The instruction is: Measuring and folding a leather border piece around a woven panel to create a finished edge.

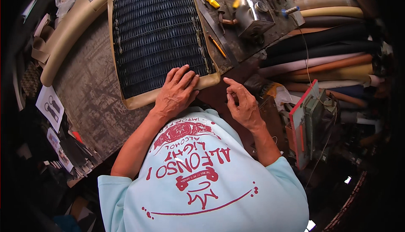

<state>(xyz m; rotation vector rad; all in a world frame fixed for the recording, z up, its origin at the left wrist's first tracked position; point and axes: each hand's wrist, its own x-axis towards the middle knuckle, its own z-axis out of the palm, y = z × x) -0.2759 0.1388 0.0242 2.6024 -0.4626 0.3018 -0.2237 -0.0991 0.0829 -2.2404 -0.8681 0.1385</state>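
Note:
My left hand (176, 92) rests over the near edge of a rectangular panel (156, 29) of dark ribbed weave with a tan border, its fingers bent on the weave and border, its thumb against the edge. Just off the panel's near right corner is my right hand (242, 103), index finger extended and the others loosely curled, with nothing visible in it. Right of the panel lie an orange pencil (217, 46), a metal straightedge (213, 21) and yellow-handled screwdriver (211, 0).
The worn workbench (84, 109) carries a long tan roll (63, 42) at left and a metal can (247, 14) at back right. Stacked material rolls (320, 42) fill the right side. A red-edged board (299, 126) stands below them. Paper sheets (49, 107) are at left.

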